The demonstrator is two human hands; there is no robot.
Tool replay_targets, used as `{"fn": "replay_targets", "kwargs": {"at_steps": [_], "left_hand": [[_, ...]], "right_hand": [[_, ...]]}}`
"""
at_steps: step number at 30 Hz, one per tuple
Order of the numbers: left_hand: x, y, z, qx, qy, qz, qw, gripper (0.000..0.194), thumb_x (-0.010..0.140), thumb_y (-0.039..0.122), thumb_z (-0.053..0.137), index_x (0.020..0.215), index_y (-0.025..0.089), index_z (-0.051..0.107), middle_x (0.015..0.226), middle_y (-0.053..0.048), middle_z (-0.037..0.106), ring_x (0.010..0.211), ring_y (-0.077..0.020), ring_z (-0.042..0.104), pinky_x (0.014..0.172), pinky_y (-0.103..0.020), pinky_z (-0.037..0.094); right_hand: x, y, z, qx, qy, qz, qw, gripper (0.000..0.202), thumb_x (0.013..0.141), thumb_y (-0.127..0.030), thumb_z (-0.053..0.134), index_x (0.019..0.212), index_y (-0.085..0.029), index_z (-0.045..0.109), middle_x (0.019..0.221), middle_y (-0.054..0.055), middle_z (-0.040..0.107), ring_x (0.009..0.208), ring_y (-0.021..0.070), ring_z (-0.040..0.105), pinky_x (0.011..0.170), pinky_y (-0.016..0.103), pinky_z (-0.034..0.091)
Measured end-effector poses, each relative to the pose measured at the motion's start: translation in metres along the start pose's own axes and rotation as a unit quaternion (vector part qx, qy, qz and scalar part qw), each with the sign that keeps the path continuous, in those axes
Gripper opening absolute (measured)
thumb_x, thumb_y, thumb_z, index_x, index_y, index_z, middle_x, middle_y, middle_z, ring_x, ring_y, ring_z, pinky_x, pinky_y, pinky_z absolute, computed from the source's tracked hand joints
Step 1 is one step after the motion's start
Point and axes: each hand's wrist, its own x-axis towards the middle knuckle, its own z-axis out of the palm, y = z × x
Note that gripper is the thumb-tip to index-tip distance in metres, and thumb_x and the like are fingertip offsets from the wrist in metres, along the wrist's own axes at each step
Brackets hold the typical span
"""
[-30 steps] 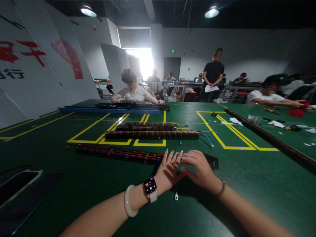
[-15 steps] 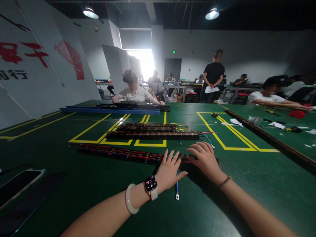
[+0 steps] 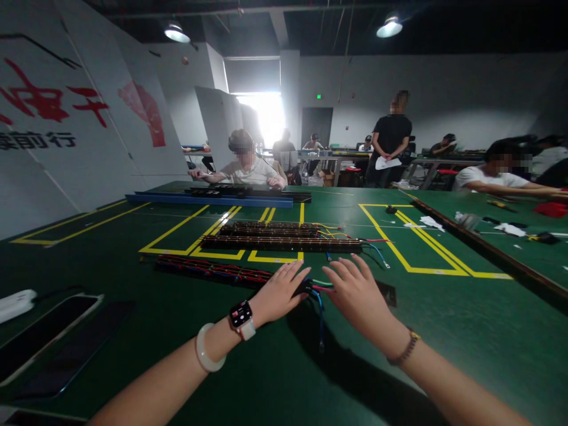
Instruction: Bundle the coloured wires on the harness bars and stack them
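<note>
Right in front of the person, the wired strip (image 3: 213,269) lies across the near part of the green counter (image 3: 248,378), reaching left from the hands. The left hand (image 3: 279,293) is laid out over its right portion, fingers slightly parted; whether it presses down, I can't tell. The right hand (image 3: 360,297) is spread wide, close to the green wire (image 3: 322,283). A blue cable (image 3: 321,322) trails nearer, between the two. Farther off lie dark strips (image 3: 284,243).

red, blue wires (image 3: 213,270); green tabletop (image 3: 465,337), yellow outlines (image 3: 277,260); white bracelet (image 3: 203,349)
</note>
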Motion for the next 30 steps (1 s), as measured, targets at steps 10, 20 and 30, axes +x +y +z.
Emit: {"fn": "replay_targets", "kwargs": {"at_steps": [10, 20, 30], "left_hand": [[-0.068, -0.098, -0.024, 0.055, -0.049, -0.098, 0.992, 0.073, 0.085, 0.063, 0.038, 0.145, 0.027, 0.022, 0.151, -0.009, 0.025, 0.139, -0.0271, 0.024, 0.111, -0.049, 0.028], [-0.049, -0.143, -0.020, 0.079, -0.027, -0.085, 0.993, 0.084, 0.076, 0.069, 0.048, 0.144, 0.024, 0.027, 0.150, -0.008, 0.028, 0.139, -0.0231, 0.025, 0.116, -0.044, 0.015], [0.023, -0.149, 0.018, 0.077, 0.011, -0.105, 0.991, 0.092, 0.072, 0.075, 0.046, 0.141, 0.016, 0.033, 0.148, -0.012, 0.030, 0.138, -0.0261, 0.025, 0.116, -0.043, 0.011]], "right_hand": [[0.027, -0.033, 0.048, 0.005, -0.157, 0.002, 0.988, 0.052, 0.073, -0.049, 0.071, 0.107, -0.013, 0.057, 0.098, 0.014, 0.061, 0.091, 0.0270, 0.056, 0.080, 0.038, 0.043], [0.036, 0.007, 0.072, -0.016, -0.204, -0.001, 0.979, 0.034, 0.084, -0.046, 0.060, 0.095, -0.013, 0.060, 0.091, 0.012, 0.063, 0.083, 0.0245, 0.062, 0.071, 0.033, 0.042], [0.058, 0.087, 0.100, -0.061, -0.213, 0.002, 0.975, 0.037, 0.084, -0.047, 0.060, 0.093, -0.011, 0.060, 0.095, 0.013, 0.065, 0.092, 0.0268, 0.061, 0.079, 0.035, 0.041]]}}
